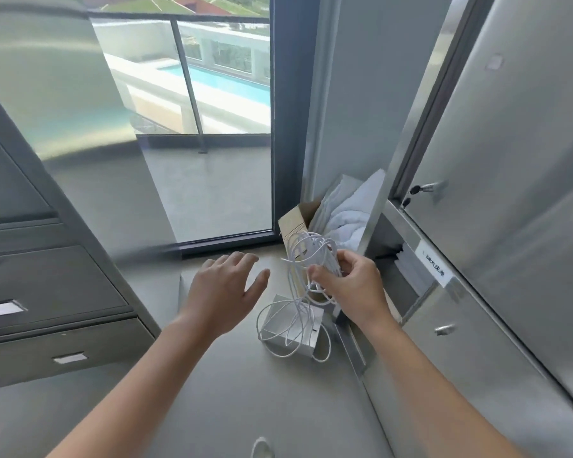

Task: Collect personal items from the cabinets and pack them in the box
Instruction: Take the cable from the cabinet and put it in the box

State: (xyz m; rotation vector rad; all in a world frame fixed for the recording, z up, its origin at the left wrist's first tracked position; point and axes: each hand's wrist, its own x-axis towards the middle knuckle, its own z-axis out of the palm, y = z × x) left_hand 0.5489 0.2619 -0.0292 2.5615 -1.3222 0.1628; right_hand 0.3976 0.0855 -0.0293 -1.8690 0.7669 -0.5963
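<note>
On the far left there's a grey metal drawer cabinet [47,292], smooth fronts with little white label slots. Moving in, the left hand [225,292] is hovering palm down over the grey floor [278,408], fingers spread wide and gripping nothing. Just right of it the right hand [351,289] is pinching a bundle of thin white cable [308,256], fingers curled tight around the gathered loops. The bundle is running roughly top to bottom, loops fanning up above the fingers and the loose end trailing down in floppy coils over a small silvery boxy thing [291,328] on the floor. Behind the cable the cardboard box [295,223] is sitting open against the wall with crumpled white cloth [348,216] inside. Far right, the metal lockers [510,226] are looking brushed and shiny, one door [374,209] swung open.
</note>
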